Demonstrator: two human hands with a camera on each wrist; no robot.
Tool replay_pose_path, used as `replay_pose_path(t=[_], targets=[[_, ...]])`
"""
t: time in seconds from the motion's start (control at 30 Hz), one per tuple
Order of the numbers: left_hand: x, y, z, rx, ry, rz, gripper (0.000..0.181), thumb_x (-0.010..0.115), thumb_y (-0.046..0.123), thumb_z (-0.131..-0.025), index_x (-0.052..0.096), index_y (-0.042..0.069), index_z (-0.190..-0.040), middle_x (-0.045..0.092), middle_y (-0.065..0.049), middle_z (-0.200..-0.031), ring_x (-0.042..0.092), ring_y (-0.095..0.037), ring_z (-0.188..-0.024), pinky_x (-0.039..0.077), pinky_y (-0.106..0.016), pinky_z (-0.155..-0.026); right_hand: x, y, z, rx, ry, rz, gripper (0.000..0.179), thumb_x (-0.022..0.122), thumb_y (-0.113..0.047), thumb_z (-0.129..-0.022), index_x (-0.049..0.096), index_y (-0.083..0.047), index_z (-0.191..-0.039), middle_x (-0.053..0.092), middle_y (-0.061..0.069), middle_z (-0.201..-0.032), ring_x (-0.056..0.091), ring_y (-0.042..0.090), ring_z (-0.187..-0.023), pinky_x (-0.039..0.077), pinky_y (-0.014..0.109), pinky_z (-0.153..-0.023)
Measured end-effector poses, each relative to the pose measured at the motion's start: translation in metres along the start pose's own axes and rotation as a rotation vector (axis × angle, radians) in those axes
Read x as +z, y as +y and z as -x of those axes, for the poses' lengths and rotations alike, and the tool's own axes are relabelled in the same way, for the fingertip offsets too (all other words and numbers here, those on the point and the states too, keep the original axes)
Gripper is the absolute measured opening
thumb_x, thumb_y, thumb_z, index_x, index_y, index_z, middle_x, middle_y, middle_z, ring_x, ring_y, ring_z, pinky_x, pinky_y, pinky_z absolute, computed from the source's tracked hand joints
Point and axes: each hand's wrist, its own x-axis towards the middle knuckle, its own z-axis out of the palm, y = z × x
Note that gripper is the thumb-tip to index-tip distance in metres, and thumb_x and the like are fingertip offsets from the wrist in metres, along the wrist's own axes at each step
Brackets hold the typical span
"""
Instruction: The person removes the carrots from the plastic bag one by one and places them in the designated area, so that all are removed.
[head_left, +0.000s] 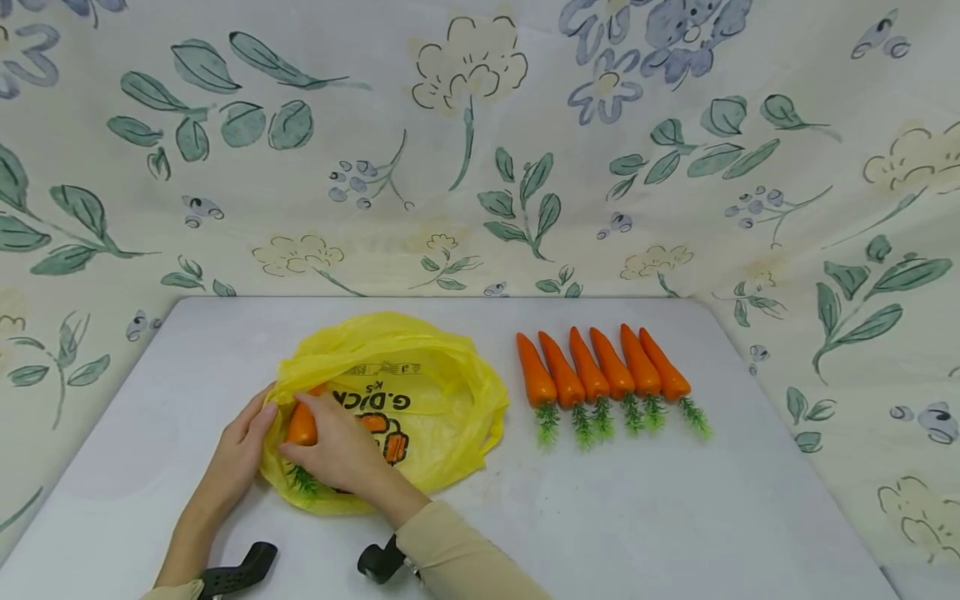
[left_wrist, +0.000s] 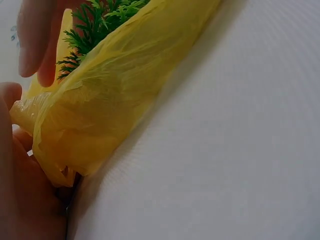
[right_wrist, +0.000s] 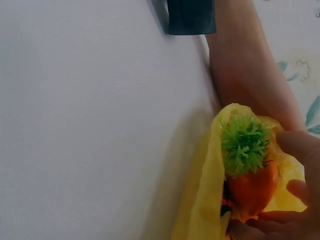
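A yellow plastic bag (head_left: pixel 450 467) with black print lies on the white table, its mouth open upward. At its left rim, my left hand (head_left: pixel 243 437) grips the plastic; the left wrist view shows the bag (left_wrist: pixel 115 110) bunched near the fingers. My right hand (head_left: pixel 341 442) reaches into the mouth and holds an orange toy carrot (head_left: pixel 302 427). The carrot's green top (right_wrist: pixel 245 142) points toward me, inside the bag. Its lower tip is hidden by the hand and the bag.
To the right of the bag, several toy carrots (head_left: pixel 588 379) lie in a row, green tops toward me. A patterned floral cloth (head_left: pixel 465 167) hangs behind and beside the white table (head_left: pixel 600 517). Black camera mounts (head_left: pixel 243 571) sit at both wrists.
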Motion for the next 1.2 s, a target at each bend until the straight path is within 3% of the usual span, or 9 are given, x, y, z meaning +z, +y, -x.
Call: replay_pose_path(t=[0.13,0.3,0.5,0.6,0.67,0.93,1.07,1.2], targets=[[0.000,0.002,-0.001,0.023,0.006,0.008,0.063,0.027,0.042,-0.109,0.021,0.001,-0.156,0.023,-0.030,-0.158,0.017,-0.053,-0.143,0.014,-0.071,-0.112,0.003,0.002,0.001,-0.013,-0.024,0.061,0.062,0.068,-0.046,-0.091,0.045,-0.034,-0.148,0.033,0.003,-0.159,0.049,0.011,-0.131,0.048,0.024,-0.099],[0.000,0.002,-0.001,0.028,0.012,-0.011,0.060,0.026,0.039,-0.109,0.022,0.002,-0.156,0.024,-0.030,-0.157,0.019,-0.053,-0.142,0.014,-0.069,-0.113,0.005,0.006,0.003,0.012,-0.051,0.047,0.056,0.067,-0.046,-0.092,0.049,-0.038,-0.144,0.027,0.011,-0.161,0.042,0.017,-0.139,0.045,0.031,-0.106],[-0.001,0.001,-0.001,0.025,0.011,-0.013,0.060,0.026,0.039,-0.109,0.022,0.003,-0.157,0.024,-0.029,-0.158,0.019,-0.051,-0.143,0.014,-0.057,-0.121,0.006,0.009,0.003,0.021,-0.034,0.038,0.050,0.069,-0.039,-0.092,0.054,-0.036,-0.140,0.031,0.009,-0.159,0.046,0.018,-0.137,0.047,0.031,-0.105],[0.000,0.003,-0.001,0.015,0.010,-0.005,0.062,0.026,0.042,-0.109,0.021,0.004,-0.157,0.023,-0.028,-0.158,0.018,-0.051,-0.144,0.014,-0.057,-0.121,0.006,0.009,0.003,0.020,-0.032,0.038,0.049,0.070,-0.034,-0.091,0.056,-0.036,-0.138,0.035,0.008,-0.158,0.047,0.020,-0.136,0.048,0.033,-0.104],[0.000,0.003,-0.001,0.009,0.007,0.000,0.062,0.026,0.042,-0.109,0.020,0.004,-0.157,0.022,-0.029,-0.158,0.018,-0.051,-0.144,0.013,-0.068,-0.114,0.006,0.009,0.003,0.030,-0.035,0.026,0.049,0.070,-0.030,-0.091,0.056,-0.036,-0.137,0.035,0.007,-0.158,0.046,0.021,-0.136,0.047,0.035,-0.105],[0.002,0.003,0.000,0.025,0.014,0.000,0.061,0.026,0.040,-0.109,0.022,0.003,-0.157,0.024,-0.029,-0.158,0.018,-0.051,-0.144,0.012,-0.067,-0.115,0.004,0.011,0.004,0.058,-0.018,-0.060,0.050,0.068,-0.016,-0.089,0.059,-0.034,-0.135,0.039,0.003,-0.156,0.043,0.019,-0.139,0.043,0.034,-0.110],[0.003,0.003,0.001,0.031,0.016,-0.003,0.061,0.027,0.040,-0.109,0.022,0.002,-0.156,0.025,-0.030,-0.157,0.019,-0.051,-0.143,0.012,-0.067,-0.115,0.003,0.013,0.006,0.043,0.011,-0.103,0.051,0.069,-0.013,-0.089,0.059,-0.031,-0.136,0.042,0.002,-0.154,0.046,0.013,-0.136,0.044,0.030,-0.108],[0.003,0.002,0.001,0.026,0.017,-0.009,0.061,0.027,0.040,-0.109,0.022,0.001,-0.156,0.025,-0.030,-0.157,0.020,-0.052,-0.143,0.013,-0.067,-0.115,0.002,0.017,0.008,-0.001,0.041,-0.111,0.053,0.069,-0.012,-0.088,0.059,-0.028,-0.137,0.047,-0.002,-0.149,0.052,0.005,-0.122,0.047,0.021,-0.099]])
